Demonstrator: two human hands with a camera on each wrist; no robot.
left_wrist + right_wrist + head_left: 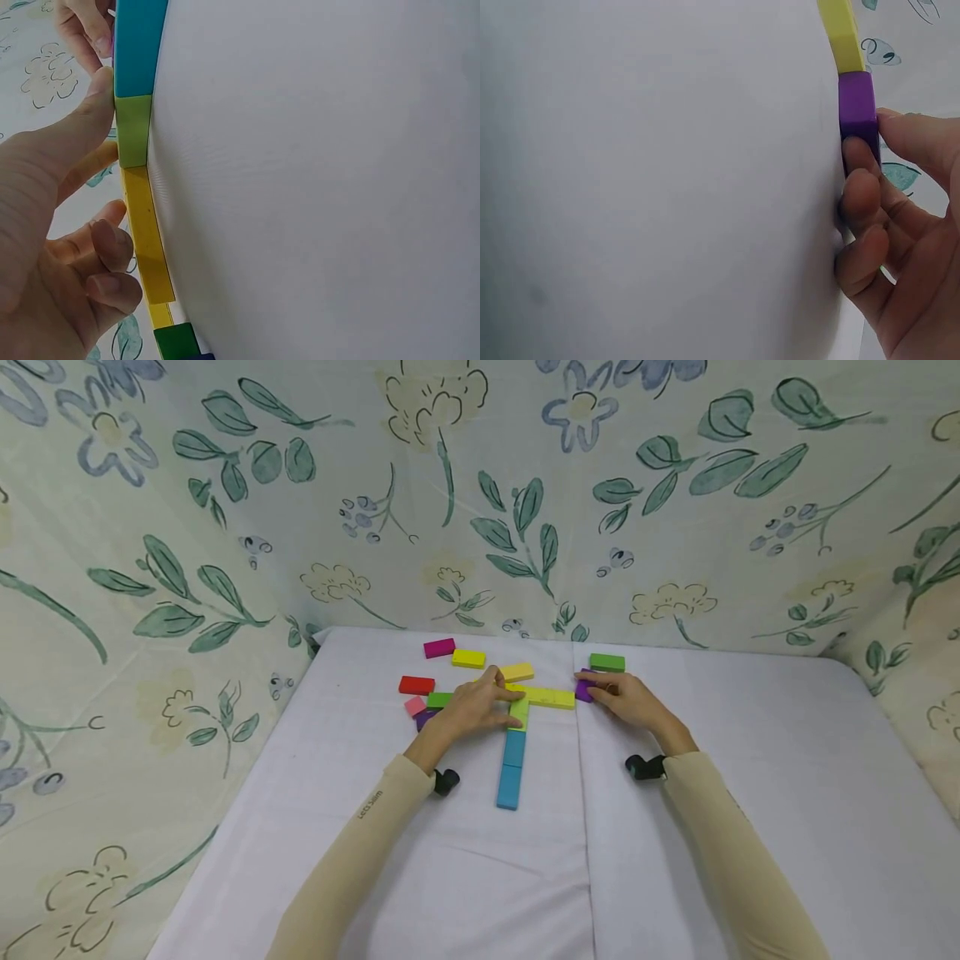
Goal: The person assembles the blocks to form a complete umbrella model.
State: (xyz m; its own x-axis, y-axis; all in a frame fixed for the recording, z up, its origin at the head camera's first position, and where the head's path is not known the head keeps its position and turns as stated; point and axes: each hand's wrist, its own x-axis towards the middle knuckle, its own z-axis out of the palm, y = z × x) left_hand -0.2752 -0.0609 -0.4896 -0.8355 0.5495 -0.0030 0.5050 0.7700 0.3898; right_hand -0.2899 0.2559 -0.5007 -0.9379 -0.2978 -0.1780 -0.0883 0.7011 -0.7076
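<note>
My left hand (pixel 474 705) holds a lime green block (pixel 519 713), its thumb and index finger at the block's edge. Two blue blocks (pixel 509 787) run end to end from that block toward me. Across its far end lies a row of yellow blocks (pixel 552 698), partly hidden by the left hand. At the row's right end, my right hand (pixel 632 700) pinches a purple block (pixel 857 101) between thumb and fingers. In the right wrist view, the purple block touches the yellow block (pixel 844 41).
Left of the row lie a red block (pixel 416 685), a pink block (pixel 414 707), a green block (pixel 439 700) and a dark purple block (pixel 425 719). Farther back are a magenta block (pixel 439 648), a yellow block (pixel 468 658), a pale yellow block (pixel 519 672) and another green block (pixel 607 662).
</note>
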